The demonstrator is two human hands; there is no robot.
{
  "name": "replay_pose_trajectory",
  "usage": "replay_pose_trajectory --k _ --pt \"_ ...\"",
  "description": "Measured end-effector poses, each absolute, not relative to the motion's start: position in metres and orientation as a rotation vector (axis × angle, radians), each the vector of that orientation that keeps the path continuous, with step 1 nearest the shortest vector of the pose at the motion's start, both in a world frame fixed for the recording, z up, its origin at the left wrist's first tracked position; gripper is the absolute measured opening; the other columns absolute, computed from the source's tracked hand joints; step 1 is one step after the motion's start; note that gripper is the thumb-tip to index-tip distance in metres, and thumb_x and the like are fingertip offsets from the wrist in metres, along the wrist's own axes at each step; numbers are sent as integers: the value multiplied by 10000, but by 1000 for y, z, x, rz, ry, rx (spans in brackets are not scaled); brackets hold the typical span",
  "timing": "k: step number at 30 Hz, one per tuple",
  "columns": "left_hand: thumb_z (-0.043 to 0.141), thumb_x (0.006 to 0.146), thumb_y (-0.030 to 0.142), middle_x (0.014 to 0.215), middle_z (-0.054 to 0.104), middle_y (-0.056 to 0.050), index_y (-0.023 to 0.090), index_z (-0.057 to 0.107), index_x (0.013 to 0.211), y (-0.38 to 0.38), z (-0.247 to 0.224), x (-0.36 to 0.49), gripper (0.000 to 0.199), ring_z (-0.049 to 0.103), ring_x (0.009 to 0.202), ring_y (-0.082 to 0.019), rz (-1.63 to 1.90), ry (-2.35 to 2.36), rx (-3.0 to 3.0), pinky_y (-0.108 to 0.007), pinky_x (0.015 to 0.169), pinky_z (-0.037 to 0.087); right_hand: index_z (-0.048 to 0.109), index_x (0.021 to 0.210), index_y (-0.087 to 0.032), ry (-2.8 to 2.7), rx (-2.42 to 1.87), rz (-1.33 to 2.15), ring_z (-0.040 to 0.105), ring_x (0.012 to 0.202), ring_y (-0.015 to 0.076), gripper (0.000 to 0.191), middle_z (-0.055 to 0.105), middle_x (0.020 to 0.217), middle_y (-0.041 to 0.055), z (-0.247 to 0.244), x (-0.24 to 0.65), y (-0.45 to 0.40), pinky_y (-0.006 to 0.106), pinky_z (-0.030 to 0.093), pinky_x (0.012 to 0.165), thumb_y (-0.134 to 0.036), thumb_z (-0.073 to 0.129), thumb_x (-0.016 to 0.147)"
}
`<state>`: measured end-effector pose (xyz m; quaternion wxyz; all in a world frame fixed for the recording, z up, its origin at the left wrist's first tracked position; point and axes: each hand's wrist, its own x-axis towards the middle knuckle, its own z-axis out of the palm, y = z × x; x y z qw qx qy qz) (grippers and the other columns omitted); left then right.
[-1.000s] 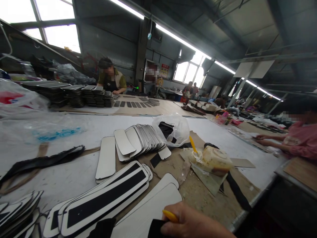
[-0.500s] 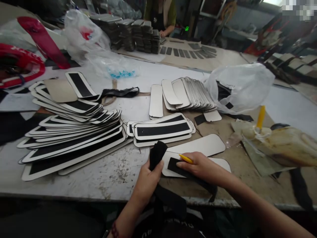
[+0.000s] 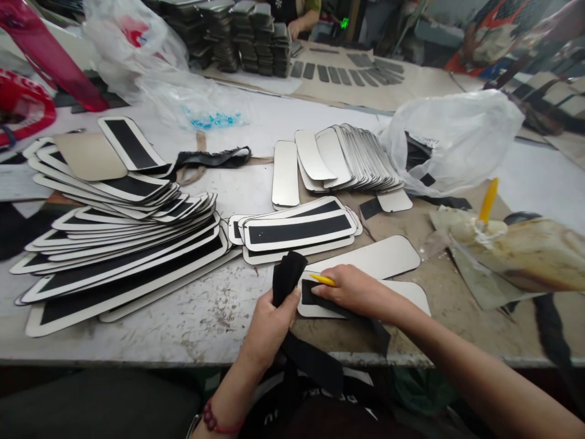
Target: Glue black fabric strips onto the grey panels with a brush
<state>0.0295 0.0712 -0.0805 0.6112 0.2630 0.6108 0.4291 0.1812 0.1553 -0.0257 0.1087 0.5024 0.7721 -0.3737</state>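
My left hand [image 3: 269, 323] is closed around a folded bundle of black fabric strips [image 3: 289, 275], whose loose ends hang over the table edge. Between the fingers of my right hand [image 3: 354, 289] is a yellow pointed tool [image 3: 323, 280], its tip aimed left; its other end is hidden. The same hand pinches a black strip [image 3: 309, 294] near its end, against the left part of a pale rounded panel [image 3: 409, 294]. That strip trails right, under my wrist, toward the table edge. Just behind lies another bare pale panel [image 3: 388, 259].
Panels with black strips form a large pile [image 3: 132, 274] at left and a small stack [image 3: 299, 230] in the middle. Bare panels [image 3: 361, 161] fan out behind. At right are a plastic bag [image 3: 461, 140] and a glue-stained bag with a yellow stick [image 3: 488, 201]. A co-worker's hand [image 3: 296, 27] shows at the back.
My right hand has moved left with the strip, bringing the strip's end closer to the panel's left end. The left hand keeps its bundle. The view has tilted down slightly.
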Motion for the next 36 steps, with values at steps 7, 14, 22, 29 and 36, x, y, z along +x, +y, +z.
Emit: replay_pose_trajectory --k 7,14,22,29,36 --pt "677 667 422 406 375 68 168 511 605 78 -72 31 310 316 395 -78 941 1483 606 -211 393 232 644 762 -167 2312 1437 -993 538 602 140 255 648 713 47 -27 183 157 231 300 523 -375 517 839" --pt "751 590 426 420 322 99 150 551 681 81 -78 39 352 260 385 -60 972 1551 520 -198 364 193 676 830 -162 2341 1449 -856 593 714 210 315 675 801 103 -27 177 154 255 315 547 -427 507 832" --pt "784 540 424 446 343 95 165 472 640 77 -79 43 418 274 379 -46 1053 1588 402 -181 360 200 623 750 -181 2176 1706 -801 575 635 172 260 658 729 50 -4 273 136 247 317 549 -381 499 861" --pt "802 531 428 411 326 101 177 440 620 75 -77 45 449 263 373 -43 1049 1629 406 -176 358 198 620 933 -189 2028 1969 -409 628 815 249 284 682 876 102 -12 310 117 281 351 625 -400 431 907" --pt "795 527 430 417 356 92 175 466 631 74 -68 53 429 288 383 -52 1034 1726 420 -178 353 205 605 867 -177 2021 1952 -179 647 761 242 236 683 841 109 -15 292 124 266 343 559 -360 461 905"
